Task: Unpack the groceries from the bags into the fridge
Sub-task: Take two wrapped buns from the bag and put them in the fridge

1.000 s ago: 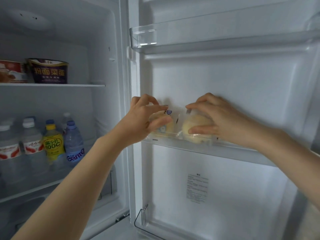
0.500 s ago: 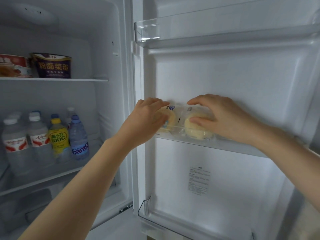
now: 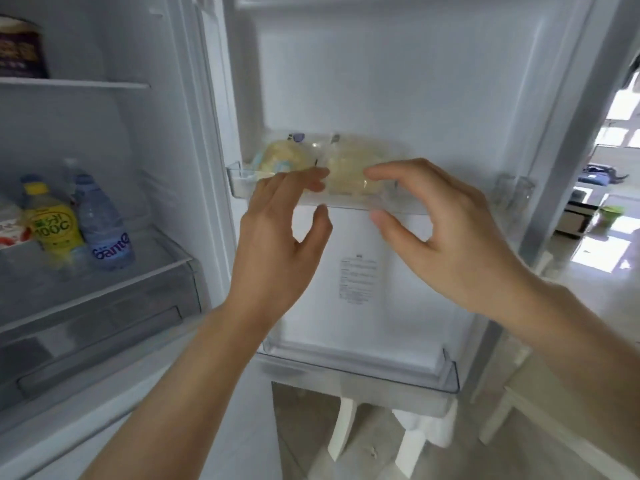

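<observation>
Two pale round buns in clear wrappers lie side by side in the middle door shelf (image 3: pixel 242 183) of the open fridge: the left bun (image 3: pixel 282 159) and the right bun (image 3: pixel 349 168). My left hand (image 3: pixel 277 233) hovers just in front of the shelf with loosely spread fingers and holds nothing. My right hand (image 3: pixel 446 233) is beside it, fingers relaxed and apart, also empty and drawn back from the buns.
Inside the fridge on the left stand a yellow drink bottle (image 3: pixel 52 223) and a blue-labelled water bottle (image 3: pixel 104 226); a purple noodle cup (image 3: pixel 20 50) sits on the upper shelf. The lower door bin (image 3: pixel 446 372) is below. White stool legs (image 3: pixel 339 431) show under the door.
Both hands have let go of the wrapped buns and pulled back and down from the door shelf. The view has tilted down and to the right.
</observation>
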Motion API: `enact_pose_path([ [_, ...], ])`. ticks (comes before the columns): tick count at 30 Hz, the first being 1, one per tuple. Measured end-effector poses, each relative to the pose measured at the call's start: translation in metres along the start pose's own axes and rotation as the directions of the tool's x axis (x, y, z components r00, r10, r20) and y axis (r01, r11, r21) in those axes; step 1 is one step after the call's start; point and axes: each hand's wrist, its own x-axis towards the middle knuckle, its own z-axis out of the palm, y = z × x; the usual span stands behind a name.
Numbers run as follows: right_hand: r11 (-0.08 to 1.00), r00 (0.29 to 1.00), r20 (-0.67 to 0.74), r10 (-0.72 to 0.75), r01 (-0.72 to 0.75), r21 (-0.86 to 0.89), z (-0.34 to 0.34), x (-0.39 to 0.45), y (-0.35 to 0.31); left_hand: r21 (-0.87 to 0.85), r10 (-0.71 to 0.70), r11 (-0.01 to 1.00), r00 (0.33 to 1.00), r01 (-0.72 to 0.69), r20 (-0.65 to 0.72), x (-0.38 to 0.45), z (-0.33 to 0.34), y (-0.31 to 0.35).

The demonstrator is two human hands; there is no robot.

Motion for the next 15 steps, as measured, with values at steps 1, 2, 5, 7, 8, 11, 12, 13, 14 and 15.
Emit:
enact_pose_path([
  [1,1.0,1.0,0.018,0.022,-0.022,0.013,0.0,-0.012,-0.001,-0.027,-0.017,0.999,1.0,0.017,0.011,-0.011,0.005,0.004],
  [2,0.999,0.999,0.034,0.041,-0.041,0.023,-0.001,-0.024,-0.001,-0.051,-0.039,0.998,0.999,0.04,0.03,-0.023,0.01,0.008],
  [5,0.993,0.993,0.059,0.103,-0.106,0.05,-0.002,-0.067,0.003,-0.094,-0.126,0.986,0.985,0.138,0.12,-0.061,0.028,0.019],
  [7,0.98,0.981,0.076,0.179,-0.185,0.079,-0.002,-0.099,0.009,-0.11,-0.19,0.971,0.963,0.214,0.193,-0.088,0.043,0.025],
  [8,0.969,0.97,0.089,0.225,-0.232,0.083,-0.001,-0.117,0.013,-0.114,-0.216,0.962,0.949,0.247,0.228,-0.102,0.051,0.029],
  [11,0.928,0.928,0.124,0.353,-0.363,0.078,-0.001,-0.173,0.026,-0.103,-0.276,0.941,0.909,0.321,0.312,-0.141,0.076,0.042],
  [12,0.913,0.912,0.13,0.388,-0.4,0.079,-0.002,-0.191,0.032,-0.093,-0.288,0.938,0.898,0.335,0.334,-0.153,0.085,0.047],
  [13,0.896,0.896,0.137,0.423,-0.436,0.083,-0.005,-0.21,0.037,-0.082,-0.3,0.933,0.884,0.35,0.358,-0.165,0.094,0.054],
  [14,0.878,0.879,0.144,0.455,-0.47,0.092,-0.008,-0.229,0.043,-0.067,-0.317,0.927,0.868,0.368,0.383,-0.177,0.104,0.062],
  [15,0.858,0.861,0.152,0.486,-0.503,0.102,-0.012,-0.247,0.049,-0.052,-0.338,0.919,0.849,0.391,0.407,-0.189,0.115,0.07],
])
